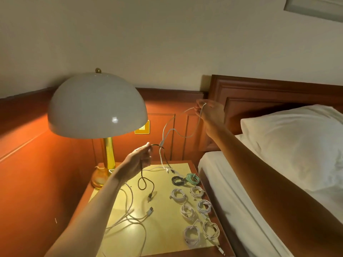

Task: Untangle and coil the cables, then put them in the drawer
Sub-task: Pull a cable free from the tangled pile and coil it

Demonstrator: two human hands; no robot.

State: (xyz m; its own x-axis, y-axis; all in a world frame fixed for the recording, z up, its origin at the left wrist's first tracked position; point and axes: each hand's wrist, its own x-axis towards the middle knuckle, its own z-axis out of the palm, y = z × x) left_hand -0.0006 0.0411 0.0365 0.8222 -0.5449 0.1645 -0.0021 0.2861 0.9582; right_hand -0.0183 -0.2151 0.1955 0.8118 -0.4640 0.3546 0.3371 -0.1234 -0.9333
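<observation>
White cable [163,132] and black braided cable [141,173] cross in a snag [161,143] above the nightstand [165,219]. Our right hand [207,113], up at two o'clock from that snag, pinches the white one between curled fingers. Our left hand [140,158], at eight o'clock, closes round the black one. We hold them apart and high, we judge, so the crossing hangs free and the tails can slip through. Finished coils [178,196] sit in rows along the three o'clock edge, near the bed [232,191], leaving the middle open. A loose white lead [150,212] sprawls at seven o'clock. The lamp [96,104] crowds ten o'clock, so room for pulling lies rightward. No drawer shows.
</observation>
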